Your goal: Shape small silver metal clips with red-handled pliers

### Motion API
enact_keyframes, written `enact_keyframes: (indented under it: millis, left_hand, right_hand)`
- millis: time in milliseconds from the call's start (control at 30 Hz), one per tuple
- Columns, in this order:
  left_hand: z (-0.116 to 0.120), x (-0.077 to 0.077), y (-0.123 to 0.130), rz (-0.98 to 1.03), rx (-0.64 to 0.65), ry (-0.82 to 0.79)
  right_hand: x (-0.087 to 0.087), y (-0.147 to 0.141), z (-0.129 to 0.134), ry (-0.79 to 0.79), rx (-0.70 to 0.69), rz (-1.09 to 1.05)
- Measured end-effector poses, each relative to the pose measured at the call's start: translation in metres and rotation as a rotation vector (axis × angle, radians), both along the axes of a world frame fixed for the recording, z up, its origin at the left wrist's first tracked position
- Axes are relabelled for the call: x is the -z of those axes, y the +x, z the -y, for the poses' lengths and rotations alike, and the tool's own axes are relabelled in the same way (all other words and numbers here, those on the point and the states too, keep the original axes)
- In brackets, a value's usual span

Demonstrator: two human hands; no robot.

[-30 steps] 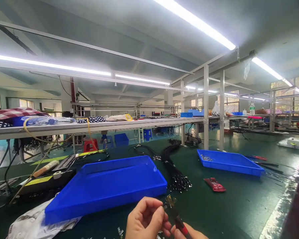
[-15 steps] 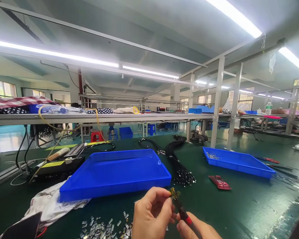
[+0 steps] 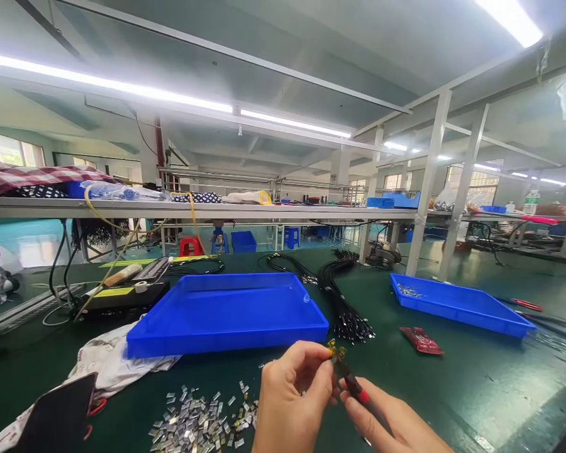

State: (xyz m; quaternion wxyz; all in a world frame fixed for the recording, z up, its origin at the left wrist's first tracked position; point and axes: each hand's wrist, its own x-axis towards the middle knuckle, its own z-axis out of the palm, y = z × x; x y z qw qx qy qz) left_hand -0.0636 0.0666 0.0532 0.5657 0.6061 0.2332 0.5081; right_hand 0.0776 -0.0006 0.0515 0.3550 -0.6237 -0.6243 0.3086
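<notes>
My left hand (image 3: 296, 397) pinches a small yellow-gold metal piece (image 3: 332, 348) between thumb and fingertips. My right hand (image 3: 382, 415) is closed around a dark plier-like tool with a red band (image 3: 358, 389). The tool's tip meets the small piece just beyond my left thumb; how its jaws grip is too small to make out. To the left of my left hand, many small silvery metal pieces (image 3: 195, 423) lie heaped on the green table top (image 3: 457, 384).
A large blue tray (image 3: 236, 314) stands ahead; a smaller blue tray (image 3: 466, 305) on the right holds small parts. Bundled black cables (image 3: 342, 302) lie between them. A red packet (image 3: 421, 340), a phone (image 3: 51, 418), a white cloth (image 3: 106, 358) and red-handled tools (image 3: 527, 305) lie around.
The view has shifted slightly left and down, showing more of the metal pieces and the phone. Both hands keep their hold, with the tool still at the small piece.
</notes>
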Motion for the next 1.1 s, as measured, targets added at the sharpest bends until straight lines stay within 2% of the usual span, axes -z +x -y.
enact_keyframes:
  millis: [133, 300, 400, 600, 733, 933, 1100]
  left_hand:
    - [0.001, -0.008, -0.005, 0.051, 0.070, -0.072]
    - [-0.001, -0.009, -0.009, 0.069, 0.048, -0.073]
    - [-0.002, -0.008, -0.009, 0.089, 0.034, -0.074]
    - [-0.004, -0.008, -0.010, 0.114, 0.018, -0.062]
    - [-0.006, -0.008, -0.011, 0.113, 0.005, -0.072]
    - [-0.008, -0.007, -0.010, 0.119, -0.002, -0.086]
    - [-0.011, -0.004, -0.008, 0.125, 0.016, -0.087]
  right_hand:
    - [-0.009, 0.001, -0.002, -0.012, -0.010, 0.022]
    - [-0.017, -0.002, -0.005, 0.003, -0.027, 0.041]
    - [-0.017, -0.004, -0.008, 0.031, 0.008, 0.084]
    - [-0.013, -0.004, -0.014, 0.091, -0.027, 0.151]
    - [-0.009, -0.003, -0.017, 0.106, 0.000, 0.271]
    - [-0.009, -0.005, -0.021, 0.088, 0.046, 0.435]
    - [-0.009, -0.002, -0.024, 0.079, 0.021, 0.481]
